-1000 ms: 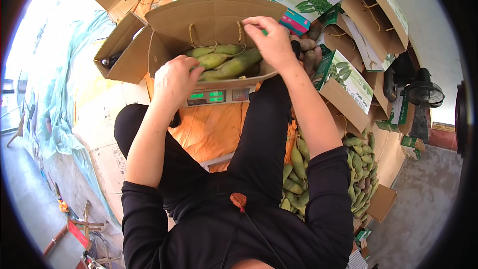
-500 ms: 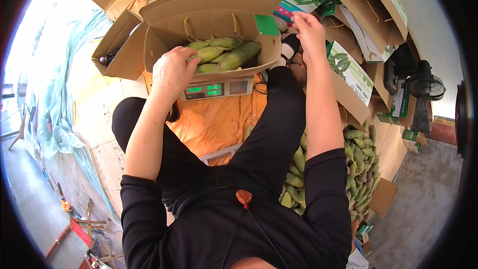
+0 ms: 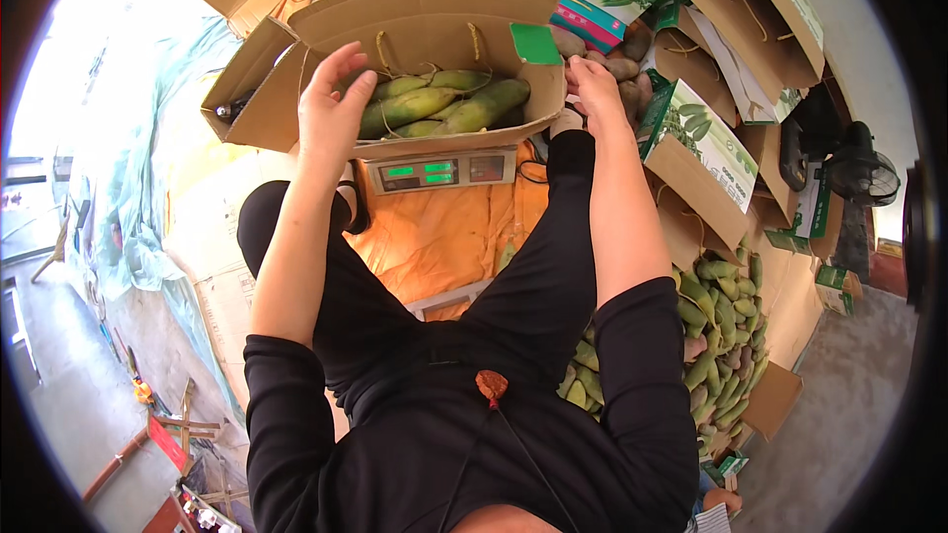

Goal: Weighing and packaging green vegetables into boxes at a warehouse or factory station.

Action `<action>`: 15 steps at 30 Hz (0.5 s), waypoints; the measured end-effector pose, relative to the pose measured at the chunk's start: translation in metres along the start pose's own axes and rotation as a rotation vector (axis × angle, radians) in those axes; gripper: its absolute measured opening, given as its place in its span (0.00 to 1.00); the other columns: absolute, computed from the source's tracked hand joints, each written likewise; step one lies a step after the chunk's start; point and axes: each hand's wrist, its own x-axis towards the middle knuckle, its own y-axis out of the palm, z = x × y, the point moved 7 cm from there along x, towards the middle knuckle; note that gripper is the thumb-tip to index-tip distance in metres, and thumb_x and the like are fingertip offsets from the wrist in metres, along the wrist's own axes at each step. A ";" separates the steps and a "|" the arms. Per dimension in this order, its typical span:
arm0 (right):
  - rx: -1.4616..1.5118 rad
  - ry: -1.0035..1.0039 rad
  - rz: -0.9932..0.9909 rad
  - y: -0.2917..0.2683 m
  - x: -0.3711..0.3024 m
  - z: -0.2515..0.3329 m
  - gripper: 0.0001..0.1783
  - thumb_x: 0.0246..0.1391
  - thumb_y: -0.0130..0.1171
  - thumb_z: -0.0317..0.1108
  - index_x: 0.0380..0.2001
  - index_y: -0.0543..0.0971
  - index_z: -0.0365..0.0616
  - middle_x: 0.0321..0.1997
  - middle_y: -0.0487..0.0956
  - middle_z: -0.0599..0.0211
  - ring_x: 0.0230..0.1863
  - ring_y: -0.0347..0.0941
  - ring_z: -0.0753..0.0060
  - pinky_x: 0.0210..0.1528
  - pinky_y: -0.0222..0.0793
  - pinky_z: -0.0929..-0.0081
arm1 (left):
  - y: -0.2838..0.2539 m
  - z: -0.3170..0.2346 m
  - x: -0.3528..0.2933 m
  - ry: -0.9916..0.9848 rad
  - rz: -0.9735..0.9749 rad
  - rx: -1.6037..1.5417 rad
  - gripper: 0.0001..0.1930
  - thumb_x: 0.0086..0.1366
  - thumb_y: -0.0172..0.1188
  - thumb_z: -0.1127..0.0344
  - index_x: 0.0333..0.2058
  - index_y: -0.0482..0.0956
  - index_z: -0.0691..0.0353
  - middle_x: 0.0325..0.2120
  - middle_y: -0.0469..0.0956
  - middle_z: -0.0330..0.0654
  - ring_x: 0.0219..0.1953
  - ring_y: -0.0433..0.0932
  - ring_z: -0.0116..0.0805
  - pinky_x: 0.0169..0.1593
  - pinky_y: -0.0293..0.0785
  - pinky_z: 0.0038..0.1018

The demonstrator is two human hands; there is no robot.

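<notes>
A brown cardboard box [image 3: 434,12] with its lid flap raised and rope handles stands on a digital scale [image 3: 466,168] whose display is lit green. Inside lie several long green radishes [image 3: 423,104]. My left hand [image 3: 331,111] is at the box's left end, thumb and fingers apart, holding nothing. Beside the right end is my right hand [image 3: 594,95], its fingers loosely spread and nothing seen in them; whether it touches the cardboard I cannot tell.
A pile of green radishes [image 3: 726,321] lies at my right. Reddish roots [image 3: 622,69] sit beyond my right hand. Open cartons [image 3: 706,153] crowd the right, near a black fan [image 3: 861,176]. Another box [image 3: 259,69] adjoins on the left. An orange sheet [image 3: 434,247] covers the floor.
My left hand has lifted off the radishes to the box's left end, with its fingers spreading. My right hand has come down and inward to the box's right end.
</notes>
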 end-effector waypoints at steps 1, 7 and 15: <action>0.004 -0.002 0.005 0.000 0.001 0.000 0.20 0.60 0.48 0.49 0.51 0.72 0.52 0.46 0.76 0.74 0.46 0.71 0.73 0.51 0.56 0.60 | -0.001 0.002 0.002 -0.040 0.003 -0.210 0.19 0.61 0.59 0.68 0.52 0.72 0.59 0.44 0.76 0.40 0.48 0.73 0.28 0.54 0.67 0.27; -0.003 -0.077 0.007 0.002 0.013 -0.003 0.19 0.60 0.49 0.48 0.49 0.73 0.51 0.43 0.76 0.74 0.44 0.70 0.75 0.49 0.60 0.65 | -0.023 -0.024 0.007 -0.167 0.000 -0.285 0.23 0.62 0.58 0.67 0.55 0.67 0.63 0.47 0.72 0.42 0.50 0.70 0.29 0.56 0.64 0.26; 0.040 -0.088 -0.054 0.004 0.019 -0.008 0.20 0.57 0.55 0.45 0.45 0.78 0.41 0.44 0.79 0.65 0.44 0.72 0.72 0.46 0.66 0.72 | -0.086 0.029 0.028 -0.289 0.018 -0.073 0.31 0.60 0.59 0.57 0.60 0.60 0.57 0.54 0.68 0.45 0.57 0.65 0.35 0.56 0.59 0.40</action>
